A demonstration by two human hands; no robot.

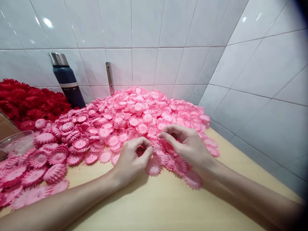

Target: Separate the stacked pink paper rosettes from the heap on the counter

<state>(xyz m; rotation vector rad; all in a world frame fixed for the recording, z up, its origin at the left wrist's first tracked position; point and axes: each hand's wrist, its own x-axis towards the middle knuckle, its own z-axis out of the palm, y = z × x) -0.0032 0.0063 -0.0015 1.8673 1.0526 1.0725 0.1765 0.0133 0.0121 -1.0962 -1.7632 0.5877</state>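
A large heap of pink scalloped flower-shaped discs (pixel 133 121) spreads over the table, some of them nested in stacks. My left hand (pixel 132 157) hovers at the front of the heap, thumb and index finger pinched together; anything between the tips is too small to make out. To its right, my right hand (pixel 189 142) is also closed in a pinch over the discs, and its fingertips show nothing I can name. The hands are apart. Just below the left fingertips lies a pale pink disc (pixel 154 166). Another single disc (pixel 192 179) rests under the right wrist.
A dark blue bottle (pixel 68 83) with a steel cap stands behind the heap, beside a red pile (pixel 36 101). At left are a clear plastic container (pixel 18 143) and a cardboard edge (pixel 7 124). A metal bracket (pixel 109 77) is against the tiled wall (pixel 144 29).
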